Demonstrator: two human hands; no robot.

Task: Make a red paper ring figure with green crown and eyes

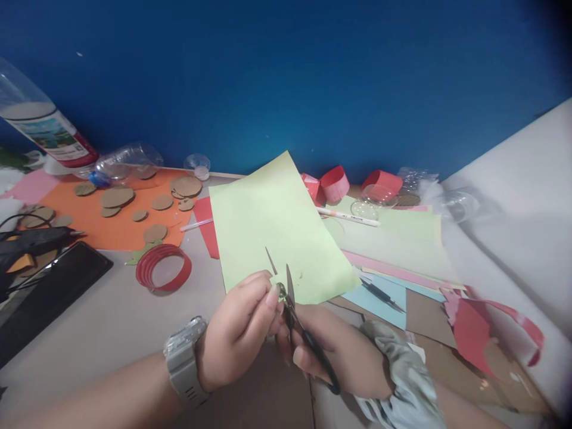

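My left hand [243, 325], with a grey watch on its wrist, is closed in a pinch on a small piece of light green paper [277, 279]. A dark, shiny round spot shows on that piece at my thumb tip; I cannot tell what it is. My right hand [324, 342] is closed round the black handles of a pair of scissors [290, 292]. The scissor blades are spread and point away from me, close beside the small piece. Beneath and beyond both hands lies a large light green sheet of paper [272, 214]. Some of my right fingers are hidden.
Cardboard discs [117, 196] lie on orange paper [174, 179] at left, near a red paper ring [164, 268], a glue gun [38, 238] and a black phone-like slab [53, 298]. At right are a marker [348, 215], a craft knife [382, 295] and red paper scraps [473, 333]. A blue wall [286, 77] stands behind.
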